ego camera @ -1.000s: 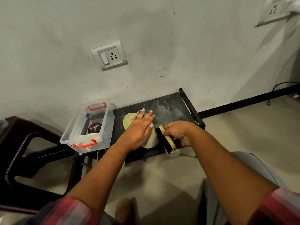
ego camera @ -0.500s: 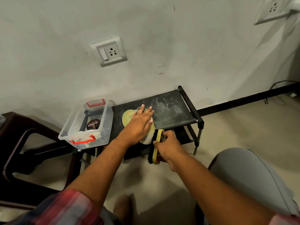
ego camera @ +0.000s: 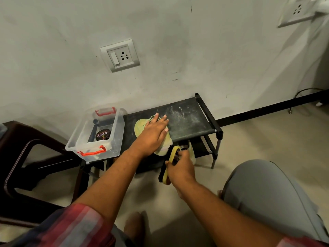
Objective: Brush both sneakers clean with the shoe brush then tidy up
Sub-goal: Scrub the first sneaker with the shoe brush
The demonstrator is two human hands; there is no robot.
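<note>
Right hand [ego camera: 181,168] clenched round the shoe brush [ego camera: 166,175], bristles facing left. Left hand [ego camera: 154,132] flat, fingers straight, pressing the sneaker [ego camera: 139,126] onto the rack [ego camera: 188,120] top. Sneaker's long axis runs away toward the wall. Its near end sits just up-left of the brush tip, so the right hand is nearer. Count: one brush, one sneaker for sure. Pale shape [ego camera: 192,152] behind the right hand is probably the second.

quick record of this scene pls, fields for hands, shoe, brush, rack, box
support: left hand flat on pale yellow-green sneaker
tool: right hand grips yellow-backed black-bristle shoe brush
contact: bristles at the sneaker's near end
surface: sneaker on dusty black shoe rack
storage: clear plastic box with red handles, round black polish tin inside
</note>
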